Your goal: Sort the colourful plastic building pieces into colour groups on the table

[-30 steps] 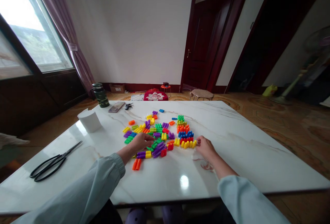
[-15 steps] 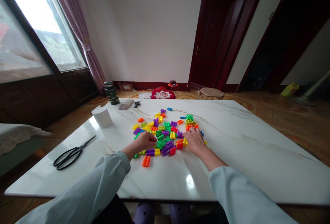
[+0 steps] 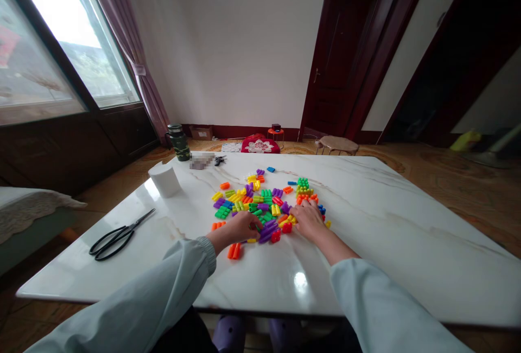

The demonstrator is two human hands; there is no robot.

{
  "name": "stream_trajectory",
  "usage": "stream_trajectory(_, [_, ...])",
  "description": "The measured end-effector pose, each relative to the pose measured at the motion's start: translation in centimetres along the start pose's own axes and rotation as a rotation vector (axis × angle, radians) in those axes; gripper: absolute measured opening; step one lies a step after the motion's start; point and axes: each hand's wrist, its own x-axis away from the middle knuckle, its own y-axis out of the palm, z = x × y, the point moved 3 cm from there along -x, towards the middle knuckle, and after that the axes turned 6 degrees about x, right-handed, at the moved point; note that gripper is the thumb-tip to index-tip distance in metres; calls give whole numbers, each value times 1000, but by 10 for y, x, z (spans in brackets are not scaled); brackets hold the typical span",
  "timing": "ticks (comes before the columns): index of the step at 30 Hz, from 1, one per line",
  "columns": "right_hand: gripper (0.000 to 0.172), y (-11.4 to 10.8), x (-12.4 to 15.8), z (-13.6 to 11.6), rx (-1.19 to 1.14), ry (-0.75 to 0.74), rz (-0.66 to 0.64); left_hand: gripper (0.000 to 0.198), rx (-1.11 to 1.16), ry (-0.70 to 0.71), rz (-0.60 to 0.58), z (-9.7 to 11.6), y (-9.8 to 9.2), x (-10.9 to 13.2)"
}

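Note:
A pile of colourful plastic building blocks (image 3: 266,199), made of joined tubes, lies on the white marble-patterned table. My left hand (image 3: 241,227) is low over the near left side of the pile, thumb and fingers pinched together by the green and purple blocks (image 3: 268,230); whatever is between the fingertips is hidden. My right hand (image 3: 308,219) lies palm down at the pile's right side, fingers stretched out over orange blocks (image 3: 306,198). Rows of green blocks (image 3: 303,183) stand just beyond it. Red blocks (image 3: 286,227) lie left of that hand, and an orange block (image 3: 234,251) lies nearest me.
Black-handled scissors (image 3: 118,238) lie on the left of the table (image 3: 391,255). Behind them stand a white paper roll (image 3: 164,179) and a camouflage flask (image 3: 178,142). Small black pliers (image 3: 220,160) lie at the far edge. A round stool (image 3: 337,145) stands beyond the table.
My left hand has moved right and slightly nearer, uncovering green and orange blocks on the pile's left. My right hand stays by the same blocks. The whole view has shifted slightly.

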Motion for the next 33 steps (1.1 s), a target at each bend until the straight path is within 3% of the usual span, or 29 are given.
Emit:
stream_trajectory(5, [39, 5, -2, 2, -15, 19, -33, 28, -91, 42, 52, 19, 8, -7])
stream_trajectory(8, [34, 5, -3, 1, 11, 15, -49, 40, -171, 58, 78, 30, 20, -12])
stream_trajectory(12, [24, 0, -2, -2, 22, 7, -42, 54, -297, -23, 116, 41, 38, -21])
stream_trajectory(16, [21, -7, -2, -2, 4, 59, -13, 36, -357, -55, 76, 45, 49, -27])
stream_trajectory(21, [37, -17, -6, 0, -210, 271, 191, 19, -334, -73, 85, 40, 46, -27])
stream_trajectory(23, [30, -15, -5, -3, -317, 258, 146, 17, -318, -85, 87, 37, 42, -25])
stream_trajectory(27, [24, -3, 3, -13, -351, 197, -90, 16, -280, -91, 97, 35, 33, -20])
stream_trajectory(30, [32, 1, 8, -24, -307, 179, -128, 14, -254, -75, 100, 37, 27, -17])
stream_trajectory(33, [24, 4, 8, -38, -298, 163, -149, 16, -232, -49, 95, 38, 24, -15])
